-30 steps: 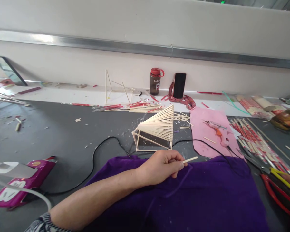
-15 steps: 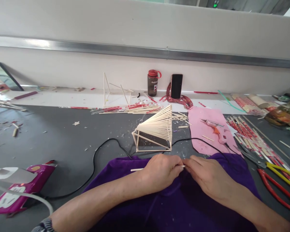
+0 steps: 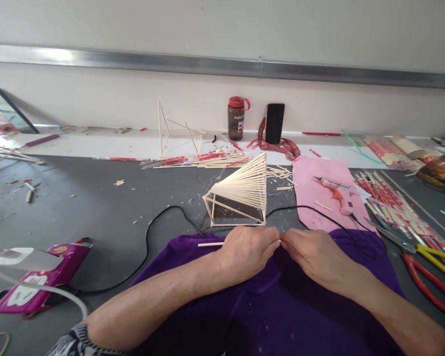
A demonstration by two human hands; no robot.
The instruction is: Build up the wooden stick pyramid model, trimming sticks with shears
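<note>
My left hand (image 3: 247, 251) is closed around a thin wooden stick (image 3: 209, 244), whose one end sticks out to the left and whose other end shows at the fingertips. My right hand (image 3: 311, 254) is closed too, its fingertips pinched at that right end, nearly touching the left hand. Both are over purple cloth (image 3: 282, 306). Just beyond them stands a stick frame (image 3: 239, 190), with a fan of many sticks on its upper side. A pink glue gun (image 3: 337, 195) lies on a pink sheet (image 3: 315, 170) to the right.
Red-handled pliers (image 3: 426, 287) lie at the right, near wrapped sticks (image 3: 404, 212). A magenta device (image 3: 48, 279) is at the left, with a black cable (image 3: 147, 247) crossing the table. A bottle (image 3: 236, 121), a phone (image 3: 274, 122) and an open stick frame (image 3: 160, 128) stand at the back.
The camera view has tilted down slightly, so the background sits higher. Both hands stay together at the stick's right end, and less of that end now shows between them.
</note>
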